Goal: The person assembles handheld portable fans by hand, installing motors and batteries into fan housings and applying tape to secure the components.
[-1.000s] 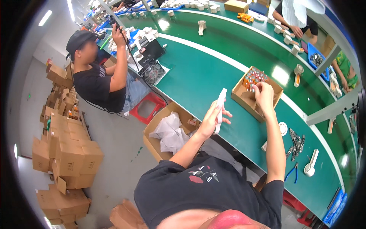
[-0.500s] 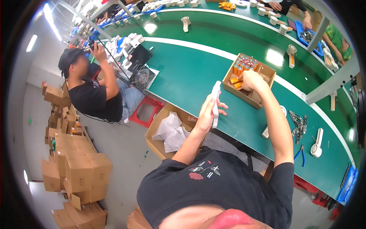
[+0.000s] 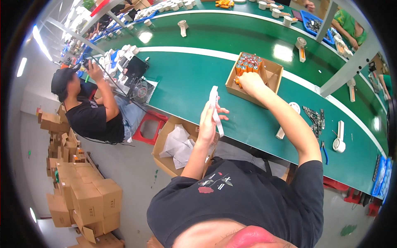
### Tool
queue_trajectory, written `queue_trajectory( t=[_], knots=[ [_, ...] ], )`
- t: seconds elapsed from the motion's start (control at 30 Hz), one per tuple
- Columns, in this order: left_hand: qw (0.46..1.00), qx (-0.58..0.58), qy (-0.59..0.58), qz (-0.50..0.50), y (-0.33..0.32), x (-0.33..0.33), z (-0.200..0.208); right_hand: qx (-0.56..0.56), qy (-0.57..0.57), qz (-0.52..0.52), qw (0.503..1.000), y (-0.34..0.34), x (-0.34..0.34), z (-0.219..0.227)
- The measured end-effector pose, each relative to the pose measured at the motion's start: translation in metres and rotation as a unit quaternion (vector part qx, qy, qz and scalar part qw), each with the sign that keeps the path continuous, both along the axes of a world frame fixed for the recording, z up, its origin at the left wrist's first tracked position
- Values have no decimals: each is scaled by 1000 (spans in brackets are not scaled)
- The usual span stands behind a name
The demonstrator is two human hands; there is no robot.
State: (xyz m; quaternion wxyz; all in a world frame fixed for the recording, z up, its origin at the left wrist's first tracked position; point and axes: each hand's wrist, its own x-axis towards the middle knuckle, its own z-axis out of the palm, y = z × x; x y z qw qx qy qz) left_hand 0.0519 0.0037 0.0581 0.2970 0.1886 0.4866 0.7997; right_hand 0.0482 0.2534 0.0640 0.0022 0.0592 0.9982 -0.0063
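Observation:
My left hand (image 3: 207, 120) holds a narrow white plastic housing (image 3: 213, 99), seen nearly edge-on, above the front part of the green bench. Some of its fingers stick out to the right past the piece. My right hand (image 3: 251, 83) reaches into an open cardboard box (image 3: 259, 101), its fingers curled at orange cylindrical battery cells (image 3: 249, 63). Several cells stand upright with their ends showing at the far left of the box. Beneath my right hand a bit of orange shows, but its fingertips are hidden, so whatever they pinch is only partly visible.
Right of my forearm lie a white round-headed housing (image 3: 281, 132), a pile of small circuit boards (image 3: 316, 120), blue-handled pliers (image 3: 324, 153) and another white housing (image 3: 339, 140). A small fan (image 3: 141, 90) stands left. A seated co-worker (image 3: 89, 105) is beyond it. Housings rest along the green conveyor (image 3: 231, 33).
The whole view has shifted, so the bench sits further left. My right hand now covers the loose orange cells that showed beside it in the box. My left hand keeps hold of the white housing.

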Motion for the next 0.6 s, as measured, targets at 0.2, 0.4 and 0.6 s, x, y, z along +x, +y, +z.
queue_trajectory(
  t=[0.2, 0.4, 0.6],
  knots=[
    [1000, 19, -12, 5, 5, 1, 3, -50, 4, -21, 999, 12, 0, -17],
    [999, 10, 7, -30, 8, 5, -2, -58, 26, -101, 993, 25, 9, -27],
    [999, 1, 39, 34, -3, 9, 2, -163, -37, -24, 986, 24, 28, 11]
  ],
)
